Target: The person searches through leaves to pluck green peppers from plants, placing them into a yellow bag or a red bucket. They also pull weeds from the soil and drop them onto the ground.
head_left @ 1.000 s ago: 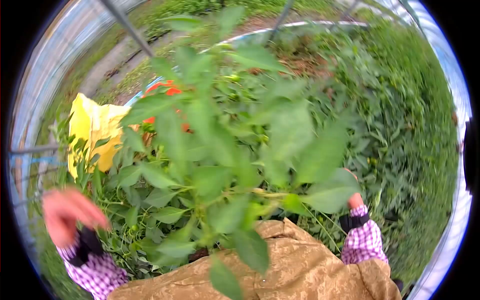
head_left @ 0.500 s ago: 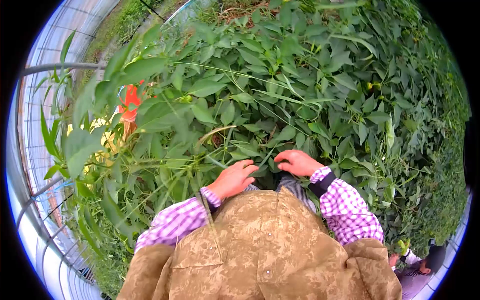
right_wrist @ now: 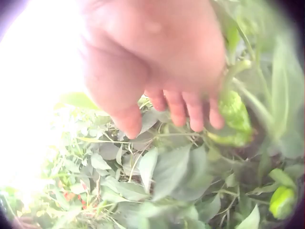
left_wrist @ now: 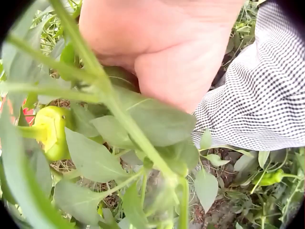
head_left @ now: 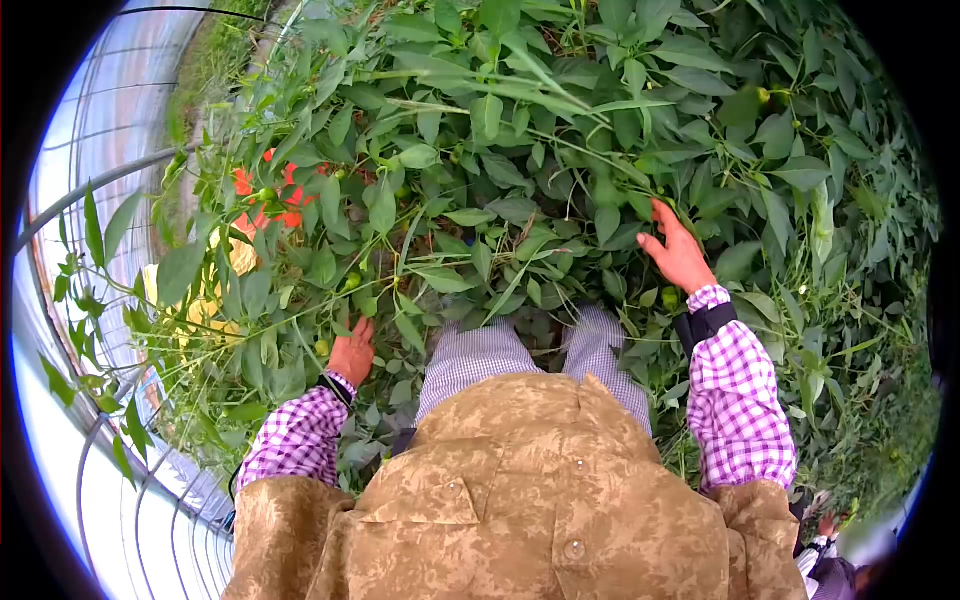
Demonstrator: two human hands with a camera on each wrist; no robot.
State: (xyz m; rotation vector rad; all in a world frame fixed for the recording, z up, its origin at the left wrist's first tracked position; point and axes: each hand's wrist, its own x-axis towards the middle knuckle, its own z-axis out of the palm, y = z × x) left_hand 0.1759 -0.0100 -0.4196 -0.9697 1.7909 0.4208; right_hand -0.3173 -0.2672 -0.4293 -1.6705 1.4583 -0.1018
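- Two bare hands set wide apart, one either side of the wearer's legs in finely checked trousers (head_left: 475, 365), which probably gives each its own patch of leaves.
- Right hand (head_left: 680, 255) has its fingers released, fairly straight, with the thumb held away, so it looks ready to part foliage rather than squeeze. A wrinkled bright-green pepper (right_wrist: 236, 121) is right beside the little finger; can't tell if they touch.
- Left hand (head_left: 352, 353) is down in the broad green leaves (left_wrist: 93, 157). Leaves hide its fingertips, so can't tell if they're clenched or grasping.
- One plump yellow-green pepper (left_wrist: 56, 133) hangs near that hand, seemingly held up by its thick stem.
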